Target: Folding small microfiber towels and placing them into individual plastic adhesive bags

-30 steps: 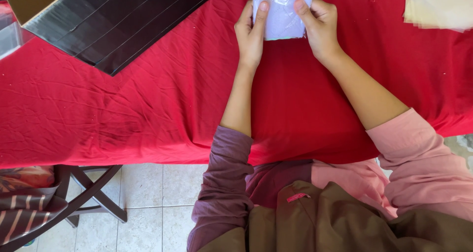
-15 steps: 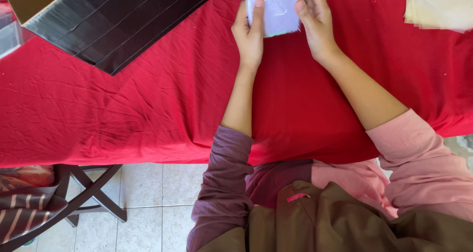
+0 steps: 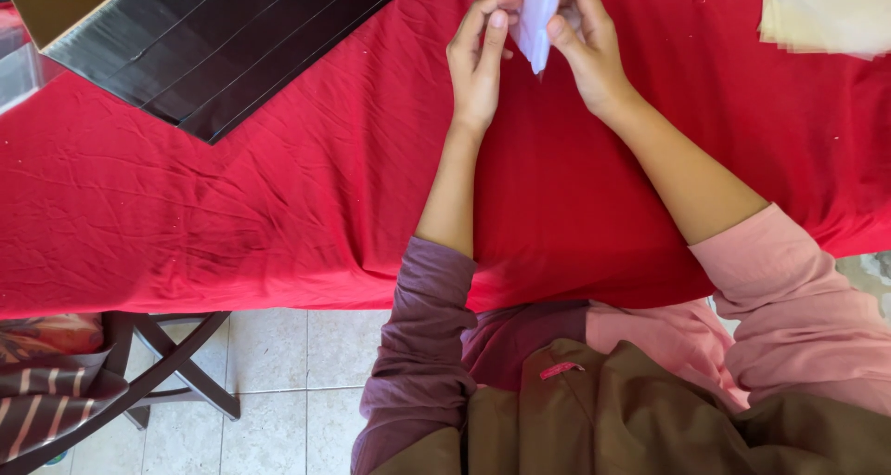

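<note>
Above the red-draped bench (image 3: 278, 206), my left hand (image 3: 478, 62) and right hand (image 3: 585, 43) pinch a pale lilac sheet (image 3: 536, 20), partly folded, its creasing seemingly unfinished.

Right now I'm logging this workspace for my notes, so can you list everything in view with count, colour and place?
pale packet: one, lilac-white, held up between both hands at the top edge
tablecloth: one, red, wrinkled, covering the table
flat panel: one, black and glossy, top left on the cloth
pale sheets: a stack, cream, top right corner; count unclear
folding stand: one, dark wood, lower left on the tiled floor
striped fabric: one, brown and white, by the stand
left hand: pinching the packet, maroon sleeve
right hand: pinching the packet, pink sleeve
</note>
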